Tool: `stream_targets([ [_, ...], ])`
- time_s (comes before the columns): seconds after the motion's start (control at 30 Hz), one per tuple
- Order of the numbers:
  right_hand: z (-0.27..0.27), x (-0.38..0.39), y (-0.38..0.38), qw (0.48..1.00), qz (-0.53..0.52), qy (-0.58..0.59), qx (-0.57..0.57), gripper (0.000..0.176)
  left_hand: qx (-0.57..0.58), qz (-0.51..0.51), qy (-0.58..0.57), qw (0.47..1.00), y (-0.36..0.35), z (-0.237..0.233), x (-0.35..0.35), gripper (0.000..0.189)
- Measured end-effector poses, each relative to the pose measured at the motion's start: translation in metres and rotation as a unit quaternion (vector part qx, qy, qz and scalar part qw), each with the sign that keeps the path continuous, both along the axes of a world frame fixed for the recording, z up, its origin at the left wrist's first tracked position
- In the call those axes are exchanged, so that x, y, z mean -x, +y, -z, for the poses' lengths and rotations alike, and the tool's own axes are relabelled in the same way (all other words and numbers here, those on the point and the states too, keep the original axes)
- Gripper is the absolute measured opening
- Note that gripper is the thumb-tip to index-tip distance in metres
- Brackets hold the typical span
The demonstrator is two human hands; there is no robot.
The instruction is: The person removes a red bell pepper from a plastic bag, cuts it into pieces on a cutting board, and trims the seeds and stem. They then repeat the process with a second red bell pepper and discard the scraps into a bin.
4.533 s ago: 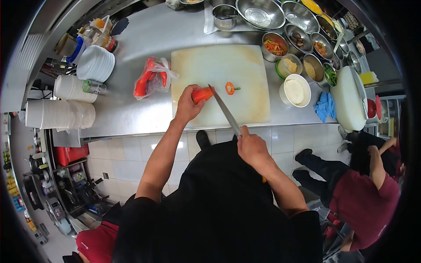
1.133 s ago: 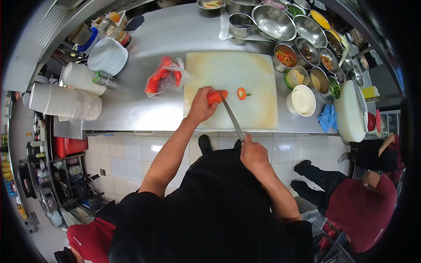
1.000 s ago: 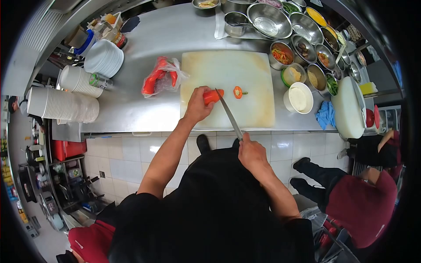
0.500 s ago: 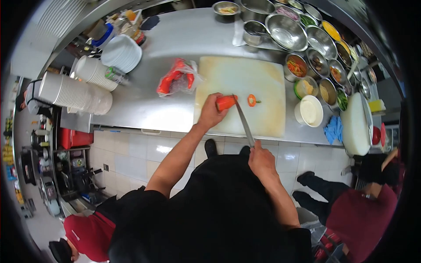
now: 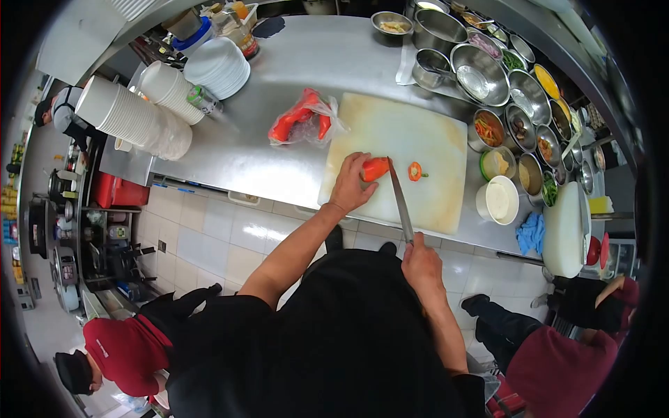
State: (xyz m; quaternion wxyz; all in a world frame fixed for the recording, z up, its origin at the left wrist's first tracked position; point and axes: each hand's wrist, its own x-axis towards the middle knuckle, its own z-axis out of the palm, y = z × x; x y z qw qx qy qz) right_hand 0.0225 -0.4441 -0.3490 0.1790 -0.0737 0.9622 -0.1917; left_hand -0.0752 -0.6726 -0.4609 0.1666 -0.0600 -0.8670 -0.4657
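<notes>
On the white cutting board [image 5: 432, 202] lies a red bell pepper [image 5: 375, 168], with my left hand [image 5: 353, 182] closed around its left side. A kitchen knife [image 5: 400, 196] is in my right hand [image 5: 421, 265], fingers wrapped round the handle near the board's front edge. The blade points away from me, its tip at the pepper's cut right end. Just right of the tip sits a cut-off pepper top [image 5: 417, 171] with its green stem. Left of the board, more red peppers [image 5: 294, 120] rest in a clear plastic bag [image 5: 334, 124].
Metal bowls [image 5: 479, 73] of ingredients crowd the right side. A white tub [image 5: 497, 200] and a blue cloth [image 5: 531, 233] stand near the front edge. Stacked white containers [image 5: 132, 118] fill the left. Co-workers in red [image 5: 129, 355] and maroon [image 5: 557, 369] are behind on both sides.
The whole view has shifted, so the board and counter sit slightly further right and lower. My left hand still holds the pepper, and the knife tip remains at its right end.
</notes>
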Motion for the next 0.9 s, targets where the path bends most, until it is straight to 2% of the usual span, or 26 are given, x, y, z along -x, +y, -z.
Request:
stream_targets([
  [0.1, 0.007, 0.001, 0.002, 1.0, -0.004, -0.009, 0.006, 0.025, -0.029, -0.005, -0.002, 1.0, 0.002, 0.001, 0.001, 0.072],
  [0.17, 0.01, 0.001, 0.003, 1.0, 0.0, -0.007, 0.006, 0.027, -0.001, -0.009, 0.071, 0.997, 0.0, 0.004, 0.003, 0.068],
  [0.33, 0.002, 0.004, 0.002, 0.999, -0.001, -0.036, 0.007, 0.029, -0.047, -0.013, 0.048, 0.998, 0.001, 0.01, 0.007, 0.054],
  [0.57, 0.0, 0.005, 0.001, 0.999, -0.001, -0.038, 0.021, 0.024, -0.024, 0.03, 0.019, 0.999, -0.005, 0.003, 0.015, 0.05],
  [0.9, 0.009, 0.003, 0.002, 0.999, -0.024, -0.008, 0.031, 0.025, 0.112, 0.089, -0.062, 0.988, -0.005, -0.029, 0.026, 0.048],
])
